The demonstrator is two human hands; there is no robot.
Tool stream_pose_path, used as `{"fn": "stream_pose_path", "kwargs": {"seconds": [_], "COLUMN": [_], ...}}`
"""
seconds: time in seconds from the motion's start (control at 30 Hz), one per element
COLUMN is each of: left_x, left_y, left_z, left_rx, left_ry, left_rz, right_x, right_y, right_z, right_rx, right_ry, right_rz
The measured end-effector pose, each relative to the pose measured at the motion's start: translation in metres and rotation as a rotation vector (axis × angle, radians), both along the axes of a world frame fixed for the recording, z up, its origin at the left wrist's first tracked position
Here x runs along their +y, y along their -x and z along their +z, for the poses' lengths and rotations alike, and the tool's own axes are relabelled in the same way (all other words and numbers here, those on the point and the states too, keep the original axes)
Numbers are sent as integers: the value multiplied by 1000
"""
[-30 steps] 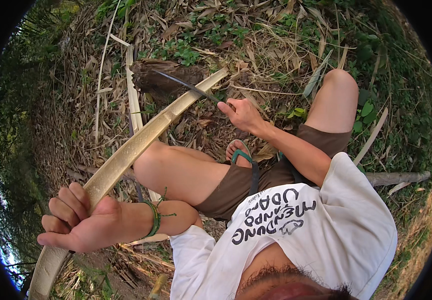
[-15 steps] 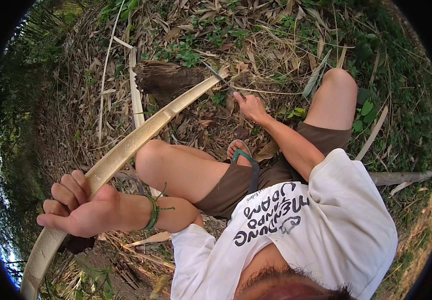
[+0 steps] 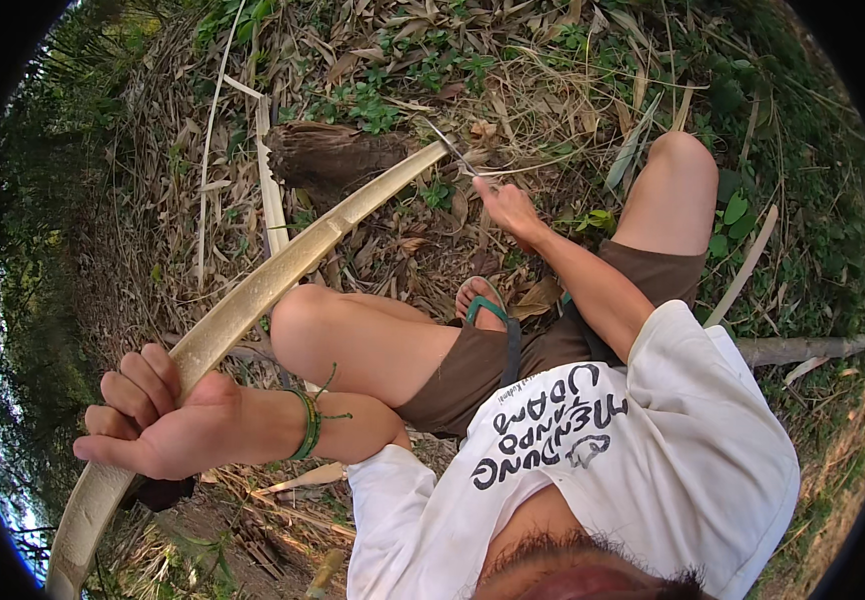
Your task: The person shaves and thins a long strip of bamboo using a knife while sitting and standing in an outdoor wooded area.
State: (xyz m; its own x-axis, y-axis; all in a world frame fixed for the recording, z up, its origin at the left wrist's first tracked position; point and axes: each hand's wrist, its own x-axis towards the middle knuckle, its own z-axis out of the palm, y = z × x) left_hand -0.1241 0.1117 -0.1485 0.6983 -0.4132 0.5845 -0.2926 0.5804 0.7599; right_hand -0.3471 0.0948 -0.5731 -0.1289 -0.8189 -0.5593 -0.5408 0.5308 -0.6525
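Note:
A long, pale split bamboo strip (image 3: 283, 272) slants from the lower left up to the middle top. My left hand (image 3: 158, 415) is wrapped round it near its lower end, a green cord bracelet on the wrist. Past my bent left knee, the strip's far end stands over the leafy ground. My right hand (image 3: 509, 208) is closed round the handle of a thin knife (image 3: 450, 148), most of the handle hidden in the fist. Its narrow blade crosses the strip's far tip; whether the edge touches the bamboo, I cannot tell.
A dark, rotting log piece (image 3: 328, 158) lies behind the strip. Another pale bamboo strip (image 3: 271, 190) rests on the leaf litter at the left. A pole (image 3: 803, 350) lies by my right side. My sandalled foot (image 3: 483, 300) is between my knees, with green plants around.
The knife has slid slightly right along the strip and now sits at its very tip, where a bit of bamboo showed beyond the blade before. My left hand has hardly moved.

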Motion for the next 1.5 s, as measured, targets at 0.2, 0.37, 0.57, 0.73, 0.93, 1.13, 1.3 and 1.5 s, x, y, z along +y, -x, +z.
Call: {"fn": "stream_pose_path", "kwargs": {"seconds": [0.2, 0.37, 0.57, 0.73, 0.93, 1.13, 1.3, 1.5], "left_x": [9, 10, -1, 6, -3, 11, 6, 13], "left_y": [-25, -21, -1, 15, 28, 25, 30, 30], "left_z": [-2, -2, 2, 3, 3, 2, 4, 5], "left_rx": [-30, -50, -68, -113, -136, -110, -114, -80], "left_ry": [35, 94, 9, 14, -17, 7, -17, -1], "left_rz": [-428, -551, -189, -146, 65, -130, -18, -110], "right_x": [10, 24, 26, 39, 45, 54, 38, 39], "right_y": [-24, -27, -30, -46, -58, -50, -47, -43], "right_z": [121, 171, 89, 196, 177, 192, 135, 168], "right_rx": [-302, -422, -282, -499, -517, -529, -419, -500], "right_ry": [370, 551, 275, 256, 347, 363, 327, 362], "right_rz": [279, 361, -13, 171, 91, 159, 68, 156]}}
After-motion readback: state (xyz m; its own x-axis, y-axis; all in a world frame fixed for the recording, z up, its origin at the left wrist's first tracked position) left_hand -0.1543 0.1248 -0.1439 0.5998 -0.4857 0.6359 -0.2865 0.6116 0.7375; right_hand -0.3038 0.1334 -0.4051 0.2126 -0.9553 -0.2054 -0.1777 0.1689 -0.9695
